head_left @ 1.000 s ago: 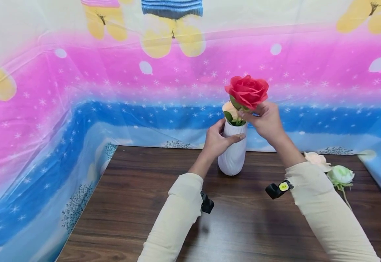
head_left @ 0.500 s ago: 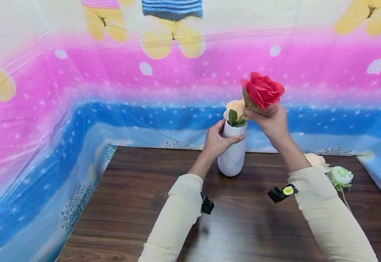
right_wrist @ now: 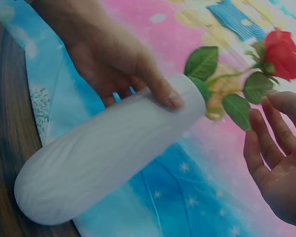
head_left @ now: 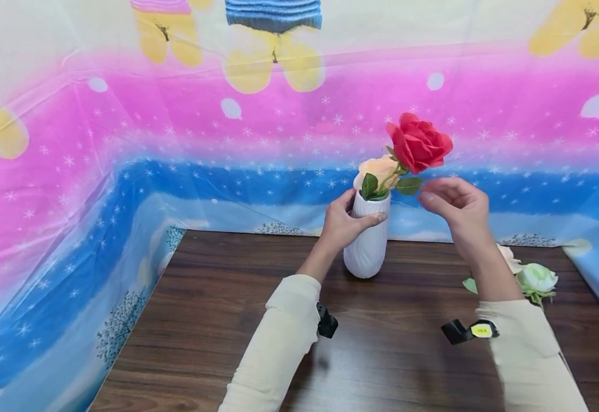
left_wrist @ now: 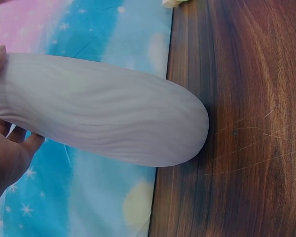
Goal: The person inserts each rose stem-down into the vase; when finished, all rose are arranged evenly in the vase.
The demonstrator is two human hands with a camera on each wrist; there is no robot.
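A white ribbed vase (head_left: 366, 249) stands upright on the table, and my left hand (head_left: 346, 220) grips it near the top, thumb across the front. In the vase are a peach rose (head_left: 376, 171) and a red rose (head_left: 420, 143) that leans to the right above it. My right hand (head_left: 461, 209) is beside the red rose's leaf (head_left: 409, 185), fingers loosely bent, holding nothing. In the right wrist view the right hand (right_wrist: 283, 153) is just apart from the red rose's stem. The left wrist view shows the vase's base (left_wrist: 187, 123) on the wood.
On the right of the brown wooden table (head_left: 217, 320) lie a pale green flower (head_left: 537, 279) and a peach flower (head_left: 510, 257), partly hidden by the right arm. A printed cloth (head_left: 278, 126) hangs behind the table and along its left side.
My right hand has let go of the red rose and drawn away to the right and down. The red rose has shifted rightward and now stands in the vase unheld. The left hand stays put.
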